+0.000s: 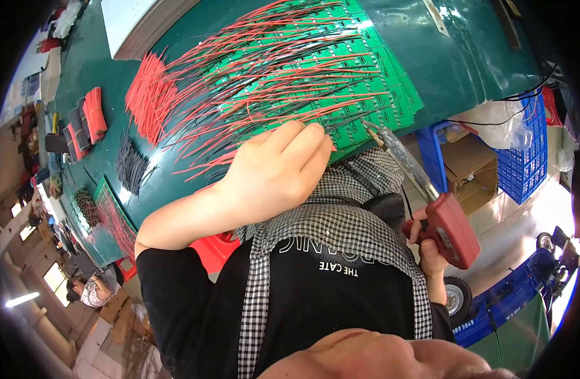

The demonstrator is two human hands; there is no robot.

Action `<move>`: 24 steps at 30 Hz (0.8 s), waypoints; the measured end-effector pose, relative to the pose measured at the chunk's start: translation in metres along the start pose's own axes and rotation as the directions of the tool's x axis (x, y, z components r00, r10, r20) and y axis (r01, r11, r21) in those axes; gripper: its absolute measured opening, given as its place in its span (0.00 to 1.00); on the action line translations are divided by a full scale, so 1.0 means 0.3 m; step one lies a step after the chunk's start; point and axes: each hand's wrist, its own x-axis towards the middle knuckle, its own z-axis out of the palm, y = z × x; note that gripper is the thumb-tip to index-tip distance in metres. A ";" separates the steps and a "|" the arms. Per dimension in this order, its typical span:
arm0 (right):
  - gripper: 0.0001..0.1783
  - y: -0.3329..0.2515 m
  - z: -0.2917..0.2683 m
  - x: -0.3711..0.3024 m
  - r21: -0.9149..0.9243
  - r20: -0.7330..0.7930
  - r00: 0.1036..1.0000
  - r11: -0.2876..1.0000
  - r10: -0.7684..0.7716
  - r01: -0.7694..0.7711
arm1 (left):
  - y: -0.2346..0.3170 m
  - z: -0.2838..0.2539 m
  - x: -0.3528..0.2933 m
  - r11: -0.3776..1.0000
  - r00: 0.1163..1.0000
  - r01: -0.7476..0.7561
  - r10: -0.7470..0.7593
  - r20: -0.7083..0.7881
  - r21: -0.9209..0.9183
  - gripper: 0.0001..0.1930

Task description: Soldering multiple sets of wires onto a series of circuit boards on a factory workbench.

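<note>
My left hand (280, 164) is closed over the near edge of a green circuit board panel (397, 95), its fingers pinched together. A bit of red wire (333, 144) shows at the fingertips; the rest of the grip is hidden. My right hand (432, 252) is wrapped round the handle of a red soldering gun (453, 230). The gun's long metal barrel points up and left, with its tip above the board's near edge, just right of my left fingers. Rows of red and black wires (264, 82) lie across the stacked boards, their ends trailing left.
A pile of red wires (152, 98) and a smaller pile of black wires (132, 165) lie left on the green table (107, 63). Bundled wires (94, 114) sit farther left. A white box (138, 25) stands at the back. Right of the table are a blue crate (522, 151) and a cardboard box (470, 167).
</note>
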 end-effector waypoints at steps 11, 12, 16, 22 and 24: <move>0.36 0.036 -0.077 -0.031 -0.280 0.051 0.997 0.958 -0.051 0.063 | 0.003 0.064 0.040 0.991 0.993 -0.104 0.109 -0.050 0.081 0.16; 0.33 0.051 -0.091 -0.039 -0.439 0.059 0.993 0.891 -0.103 0.118 | 0.003 0.062 0.040 0.991 0.994 -0.102 0.105 -0.026 0.081 0.16; 0.27 0.081 -0.113 -0.050 -0.688 0.108 0.991 0.715 -0.073 0.128 | -0.002 0.067 0.042 0.995 0.995 -0.089 0.091 -0.028 0.052 0.16; 0.25 0.059 -0.074 -0.028 -0.506 0.014 0.994 0.857 -0.108 0.100 | -0.001 0.072 0.041 0.994 0.997 -0.076 0.078 -0.020 0.082 0.15; 0.25 0.053 -0.080 -0.025 -0.617 0.070 0.995 0.780 -0.075 0.103 | 0.000 0.071 0.039 0.993 0.997 -0.075 0.077 -0.015 0.095 0.14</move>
